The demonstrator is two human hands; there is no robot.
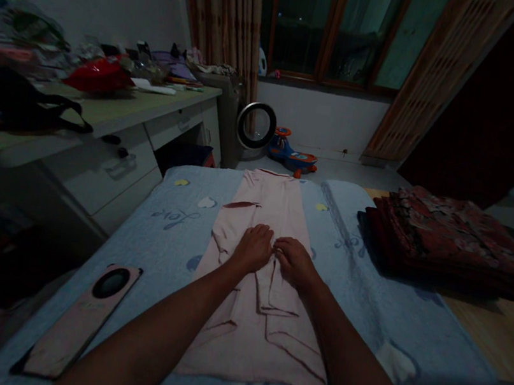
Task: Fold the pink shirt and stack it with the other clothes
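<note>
Left side: open strip of blue blanket (156, 248) between my left hand (253, 248) on the pink garment (279, 202) and the flat pink slab (78, 320), which blocks the near-left corner. Desk (149, 105) walls off the far left. Right side: passage over blanket from my right hand (295, 262) to the folded dark-red stack (452, 241), which rises as a barrier. My forearms obstruct low crossings nearer me. Straight ahead: low route above the garment; toy car (294, 154) beyond the far edge.
</note>
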